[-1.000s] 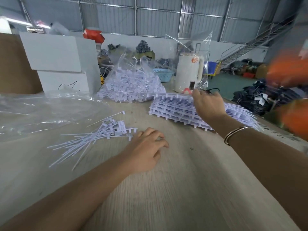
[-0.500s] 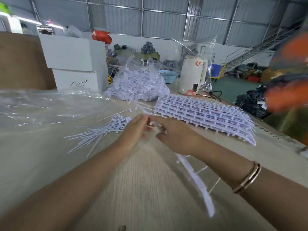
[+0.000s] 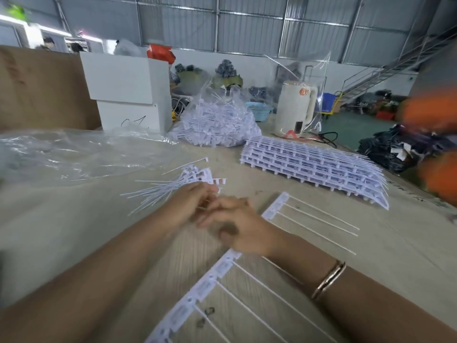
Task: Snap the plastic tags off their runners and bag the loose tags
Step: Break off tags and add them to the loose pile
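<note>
Both hands are meeting over the desk (image 3: pixel 74 243): the right hand (image 3: pixel 243 229) is pressing down on a white runner strip (image 3: pixel 210 278) with thin tails fanning rightward, and the left hand (image 3: pixel 190 206), blurred, is pinching at it. Loose tags (image 3: pixel 173 186) are lying just beyond the left hand; a stack of runners (image 3: pixel 314 167) is sitting beyond the right.

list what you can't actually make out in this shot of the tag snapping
- Head view: the fingers of the left hand and right hand are motion-blurred and overlap, so what each grips is unclear.
- The runner strip passes under the right hand and is cut off by the bottom edge.
- Print on the tags is too small.
- The orange shape at right is blurred beyond recognition.
</note>
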Action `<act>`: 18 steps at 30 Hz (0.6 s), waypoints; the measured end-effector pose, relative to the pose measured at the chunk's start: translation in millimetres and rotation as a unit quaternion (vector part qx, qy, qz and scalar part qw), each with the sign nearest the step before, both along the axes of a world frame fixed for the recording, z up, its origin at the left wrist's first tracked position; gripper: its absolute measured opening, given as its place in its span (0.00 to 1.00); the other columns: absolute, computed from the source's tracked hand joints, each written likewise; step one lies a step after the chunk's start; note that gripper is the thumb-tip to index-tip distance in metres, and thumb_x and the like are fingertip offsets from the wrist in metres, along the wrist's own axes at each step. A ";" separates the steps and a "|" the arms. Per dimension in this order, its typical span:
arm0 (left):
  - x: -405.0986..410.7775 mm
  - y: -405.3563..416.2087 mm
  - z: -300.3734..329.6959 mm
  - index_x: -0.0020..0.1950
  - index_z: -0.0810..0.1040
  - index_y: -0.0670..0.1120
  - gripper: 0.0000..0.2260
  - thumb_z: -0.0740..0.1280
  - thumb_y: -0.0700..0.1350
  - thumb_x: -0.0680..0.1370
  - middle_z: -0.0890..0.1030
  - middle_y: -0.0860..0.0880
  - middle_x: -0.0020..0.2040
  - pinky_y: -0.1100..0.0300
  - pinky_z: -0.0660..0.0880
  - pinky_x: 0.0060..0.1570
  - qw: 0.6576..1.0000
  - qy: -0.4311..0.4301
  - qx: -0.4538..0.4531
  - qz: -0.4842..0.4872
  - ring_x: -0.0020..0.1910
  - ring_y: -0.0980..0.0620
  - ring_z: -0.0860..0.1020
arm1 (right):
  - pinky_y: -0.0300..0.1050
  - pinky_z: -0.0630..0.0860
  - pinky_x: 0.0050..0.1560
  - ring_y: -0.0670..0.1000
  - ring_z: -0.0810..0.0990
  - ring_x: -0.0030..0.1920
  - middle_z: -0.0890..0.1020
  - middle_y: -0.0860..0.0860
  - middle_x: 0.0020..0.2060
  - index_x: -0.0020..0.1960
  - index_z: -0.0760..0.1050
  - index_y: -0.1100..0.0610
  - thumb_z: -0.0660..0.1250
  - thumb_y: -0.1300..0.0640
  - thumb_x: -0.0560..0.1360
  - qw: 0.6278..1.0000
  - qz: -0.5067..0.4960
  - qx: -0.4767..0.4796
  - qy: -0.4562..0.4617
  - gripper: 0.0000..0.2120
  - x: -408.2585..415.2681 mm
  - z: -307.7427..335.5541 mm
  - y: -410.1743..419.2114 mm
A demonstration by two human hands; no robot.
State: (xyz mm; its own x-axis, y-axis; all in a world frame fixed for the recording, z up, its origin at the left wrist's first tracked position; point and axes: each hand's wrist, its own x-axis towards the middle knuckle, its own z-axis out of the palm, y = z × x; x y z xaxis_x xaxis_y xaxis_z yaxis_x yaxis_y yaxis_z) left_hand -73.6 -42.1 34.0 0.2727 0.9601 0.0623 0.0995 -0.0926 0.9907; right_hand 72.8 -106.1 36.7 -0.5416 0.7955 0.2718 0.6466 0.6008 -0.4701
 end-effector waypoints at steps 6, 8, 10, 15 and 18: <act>-11.5 -5.6 -11.1 0.50 0.78 0.42 0.14 0.53 0.43 0.83 0.79 0.47 0.41 0.64 0.72 0.40 1.000 0.008 0.017 -0.017 0.39 0.54 0.76 | 0.27 0.54 0.57 0.43 0.73 0.55 0.77 0.46 0.50 0.50 0.80 0.51 0.73 0.48 0.69 0.986 0.139 -0.046 -0.074 0.12 6.3 -5.3 -8.9; -13.5 -6.1 -9.0 0.48 0.78 0.43 0.14 0.53 0.42 0.82 0.79 0.47 0.41 0.66 0.73 0.39 0.999 0.004 0.015 -0.031 0.39 0.54 0.76 | 0.36 0.56 0.57 0.43 0.73 0.50 0.76 0.45 0.44 0.42 0.80 0.55 0.72 0.49 0.70 0.991 0.091 0.000 -0.097 0.09 14.4 -3.2 0.2; -15.7 -5.4 -5.5 0.47 0.78 0.43 0.14 0.53 0.42 0.82 0.80 0.47 0.40 0.67 0.74 0.37 0.999 -0.010 0.007 -0.045 0.39 0.54 0.77 | 0.43 0.58 0.52 0.44 0.73 0.43 0.73 0.42 0.36 0.37 0.77 0.56 0.69 0.48 0.73 0.990 0.022 0.038 -0.136 0.12 24.6 -5.2 11.3; -23.0 -3.9 -5.9 0.44 0.79 0.42 0.14 0.56 0.41 0.81 0.80 0.46 0.39 0.64 0.74 0.38 0.998 -0.013 0.009 -0.058 0.38 0.53 0.77 | 0.46 0.66 0.43 0.54 0.77 0.40 0.77 0.52 0.37 0.37 0.71 0.56 0.58 0.52 0.80 0.968 -0.120 0.098 -0.196 0.14 41.8 -18.6 39.0; -28.9 -0.8 -8.8 0.42 0.81 0.45 0.13 0.58 0.41 0.81 0.82 0.51 0.38 0.63 0.73 0.43 0.998 0.036 0.038 -0.045 0.40 0.54 0.78 | 0.45 0.65 0.41 0.57 0.77 0.45 0.76 0.55 0.42 0.40 0.69 0.55 0.53 0.53 0.80 0.941 -0.260 0.073 -0.204 0.12 58.6 -17.9 59.2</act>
State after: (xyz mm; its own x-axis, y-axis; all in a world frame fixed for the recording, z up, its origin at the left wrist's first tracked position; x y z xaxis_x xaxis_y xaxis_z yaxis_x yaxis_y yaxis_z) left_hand -102.5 -43.0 25.2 0.3631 0.9251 0.1115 0.1580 -0.1790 0.9711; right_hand 131.4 -46.8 18.8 -0.1726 0.9519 0.2532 0.9796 0.1927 -0.0566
